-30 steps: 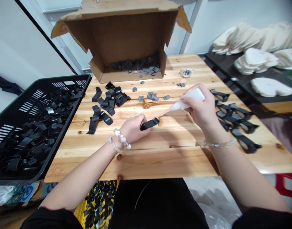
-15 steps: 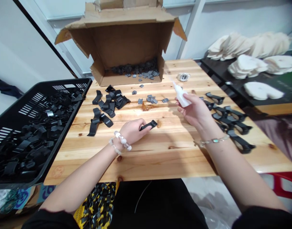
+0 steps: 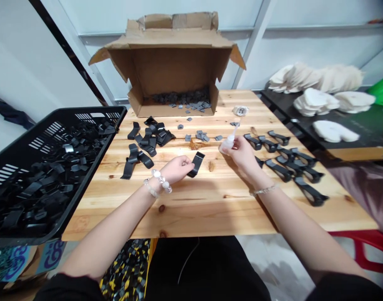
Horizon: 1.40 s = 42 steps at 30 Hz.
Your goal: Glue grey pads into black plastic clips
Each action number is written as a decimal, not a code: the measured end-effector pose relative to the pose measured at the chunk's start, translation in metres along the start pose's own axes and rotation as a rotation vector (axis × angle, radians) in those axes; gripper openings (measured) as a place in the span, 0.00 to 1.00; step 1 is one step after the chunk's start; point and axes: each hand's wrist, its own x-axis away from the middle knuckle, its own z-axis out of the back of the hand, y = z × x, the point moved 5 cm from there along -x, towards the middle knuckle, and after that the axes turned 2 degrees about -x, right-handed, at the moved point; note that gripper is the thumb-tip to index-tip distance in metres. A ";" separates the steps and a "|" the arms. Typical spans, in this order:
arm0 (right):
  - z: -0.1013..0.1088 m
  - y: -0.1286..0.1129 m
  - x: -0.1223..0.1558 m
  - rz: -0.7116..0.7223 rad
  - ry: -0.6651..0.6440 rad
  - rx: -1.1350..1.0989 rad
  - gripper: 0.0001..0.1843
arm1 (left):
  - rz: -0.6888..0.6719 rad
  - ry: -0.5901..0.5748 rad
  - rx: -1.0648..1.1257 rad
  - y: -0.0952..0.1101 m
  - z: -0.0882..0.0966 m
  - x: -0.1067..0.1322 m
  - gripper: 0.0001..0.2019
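A curved black plastic clip is pinched in my left hand, its far end tilted up off the wooden table. My right hand is closed round a small white squeeze bottle with a long thin nozzle pointing up, low over the table. Beyond my hands lie several small grey pads. Left of them is a loose pile of black clips. Several more clips lie in rough rows to the right of my right hand.
An open cardboard box with many grey pads stands at the back. A black crate full of clips is on the left. A tape roll lies behind the bottle. White stacked pieces rest on a dark table at the right.
My right hand has lowered the bottle and turned it upright, moving left. The clip in my left hand has turned so that more of its face shows. The view has shifted slightly.
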 end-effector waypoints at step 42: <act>-0.017 -0.115 0.091 0.969 -0.044 0.165 0.07 | -0.056 0.020 0.729 0.011 -0.007 0.003 0.06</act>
